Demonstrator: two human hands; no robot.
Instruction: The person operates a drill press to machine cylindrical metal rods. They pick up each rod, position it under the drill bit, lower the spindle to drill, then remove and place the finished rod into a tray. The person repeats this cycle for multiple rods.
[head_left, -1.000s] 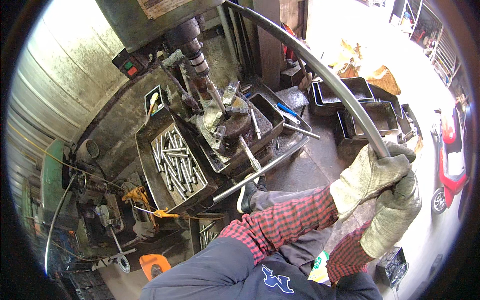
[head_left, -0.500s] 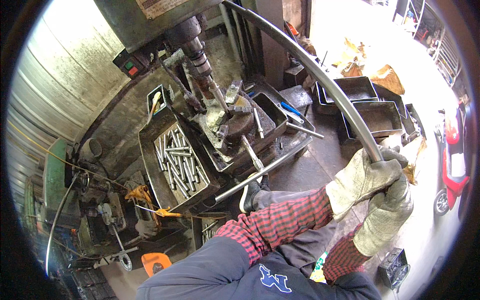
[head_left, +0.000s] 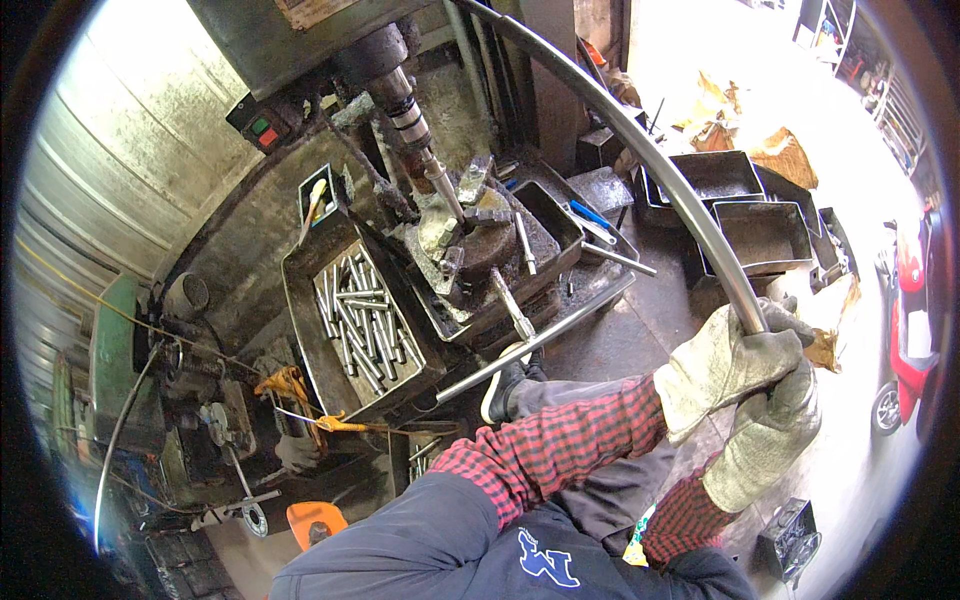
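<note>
A long curved metal lever [head_left: 672, 178] sweeps down from the drill press at the top of the picture to my hands at the right. My left hand [head_left: 715, 365], in a grey-white work glove, is wrapped round its lower end. Pressed up close below it, my right hand [head_left: 778, 430], in the same kind of glove, also grips the lever's end; its fingertips are partly hidden. The drill press spindle [head_left: 405, 115] holds a bit that reaches down to a clamped fixture [head_left: 487, 230] on the machine's table. Short metal rods stand out from the fixture.
A metal tray [head_left: 425, 375] full of short metal rods stands left of the fixture. A long bar [head_left: 540, 338] crosses in front. Blue-handled pliers [head_left: 592, 222] lie to the right, near black metal bins [head_left: 762, 235]. A switch box [head_left: 262, 130] hangs at upper left.
The view has shifted slightly, so the machine and trays sit a little farther right. Both hands keep their grip on the lever, with little visible movement.
</note>
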